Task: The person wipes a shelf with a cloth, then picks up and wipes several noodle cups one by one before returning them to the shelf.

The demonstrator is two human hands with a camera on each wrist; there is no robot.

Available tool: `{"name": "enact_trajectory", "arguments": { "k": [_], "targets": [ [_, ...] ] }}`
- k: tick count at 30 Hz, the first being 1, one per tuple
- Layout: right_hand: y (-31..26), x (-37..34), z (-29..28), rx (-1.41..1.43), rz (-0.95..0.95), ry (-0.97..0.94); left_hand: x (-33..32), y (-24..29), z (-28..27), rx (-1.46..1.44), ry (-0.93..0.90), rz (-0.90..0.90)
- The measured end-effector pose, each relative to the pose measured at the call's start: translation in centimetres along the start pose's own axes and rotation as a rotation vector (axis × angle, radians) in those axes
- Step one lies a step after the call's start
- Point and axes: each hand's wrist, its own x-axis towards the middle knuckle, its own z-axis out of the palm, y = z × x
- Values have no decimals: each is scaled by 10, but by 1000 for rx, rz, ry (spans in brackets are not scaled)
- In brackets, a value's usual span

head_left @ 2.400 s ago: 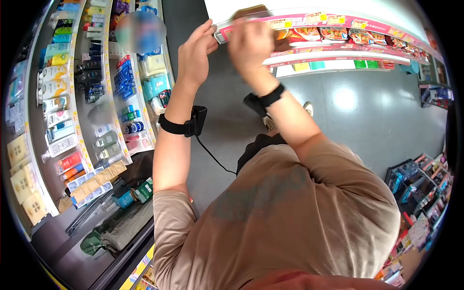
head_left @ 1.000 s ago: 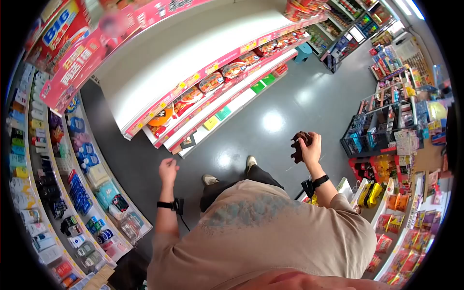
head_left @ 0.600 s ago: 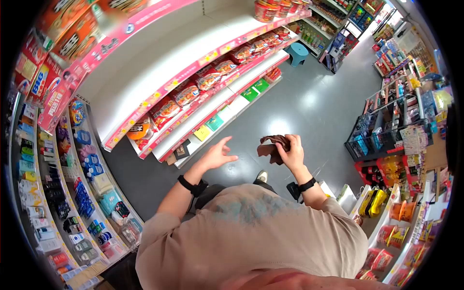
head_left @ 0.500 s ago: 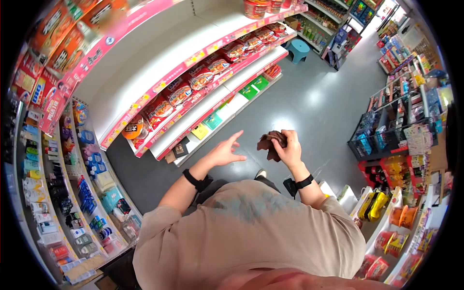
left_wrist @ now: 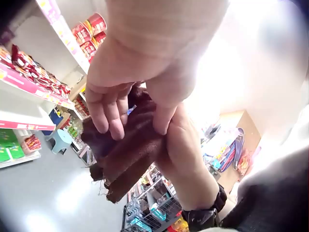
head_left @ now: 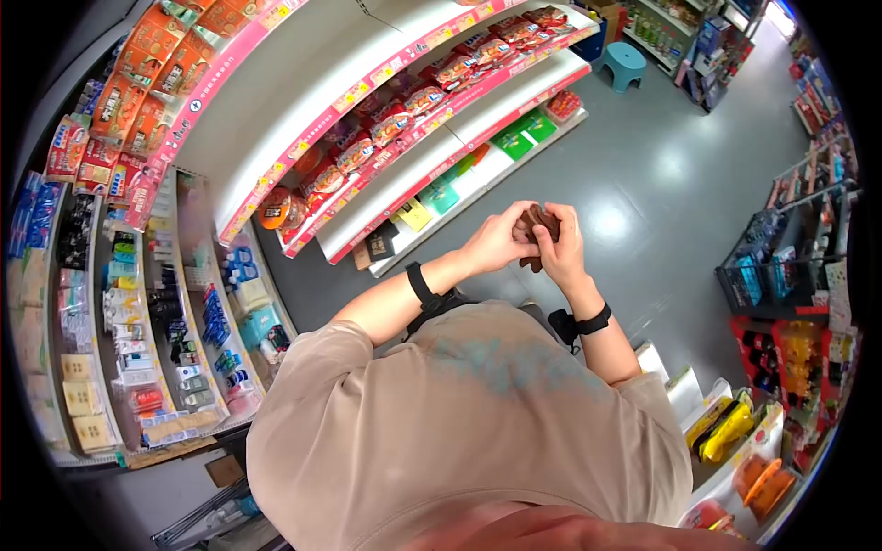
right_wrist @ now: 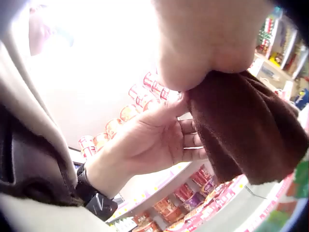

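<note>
Both hands meet in front of the body around a crumpled, folded brown cloth (head_left: 544, 220). My left hand (head_left: 501, 241) has its thumb and fingers on the cloth from one side. The right hand (head_left: 563, 243) grips it from the other. In the left wrist view the cloth (left_wrist: 133, 162) hangs in folds with a frayed edge, and a small blue-white label shows beside the left fingers. From the right wrist the cloth (right_wrist: 246, 125) droops below the right hand (right_wrist: 207, 48), with the left fingers partly hidden behind it.
A white shelf unit (head_left: 266, 119) with pink edge strips stands ahead, carrying red noodle packets (head_left: 390, 119). Toiletry shelves (head_left: 175, 331) line the left. A blue stool (head_left: 625, 64) stands on the grey floor (head_left: 643, 230). Black wire baskets (head_left: 767, 266) and snack shelves (head_left: 726, 441) are at the right.
Both hands have left the shelf edge, where the right hand was blurred with the brown cloth. The right hand carried the cloth in front of the body, and the left hand came over and took hold.
</note>
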Motion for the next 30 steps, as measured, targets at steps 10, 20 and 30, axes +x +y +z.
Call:
{"name": "enact_trajectory", "arguments": {
  "k": [10,20,30],
  "targets": [
    [28,12,-16,-35,79,-22,51,-20,-71,-109,236,187],
    [122,-8,-68,-531,688,-76,61,16,-312,-651,943,350],
    [176,35,-47,-691,826,-336,8,-32,-530,-689,1430,373]
  ]
}}
